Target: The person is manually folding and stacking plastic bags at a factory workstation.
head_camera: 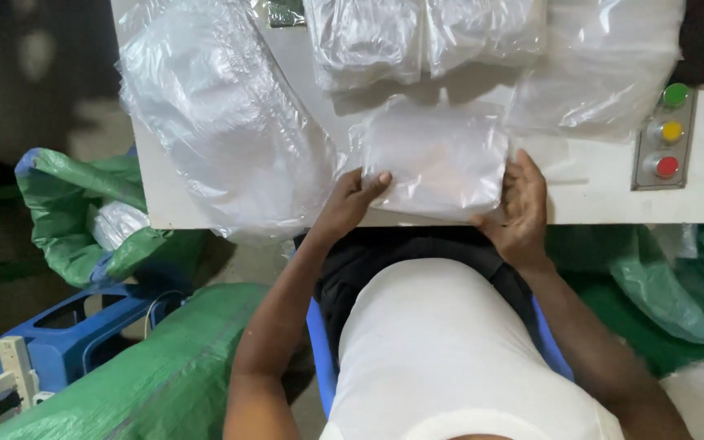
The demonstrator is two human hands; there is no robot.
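A filled clear plastic bag (pixel 437 159) holding a white stack lies at the near edge of the white table (pixel 580 200). My left hand (pixel 350 200) grips its left side, thumb on top. Along its right side, my right hand (pixel 521 204) presses with the fingers curled against the bag's edge. Both hands hold this one bag between them.
A heap of loose clear bags (pixel 222 122) covers the table's left part; more filled bags (pixel 421 37) and loose film (pixel 605 61) lie at the back. A panel with green, yellow and red buttons (pixel 666 130) is at right. Green sacks (pixel 83 204) and a blue stool (pixel 67 334) stand on the floor.
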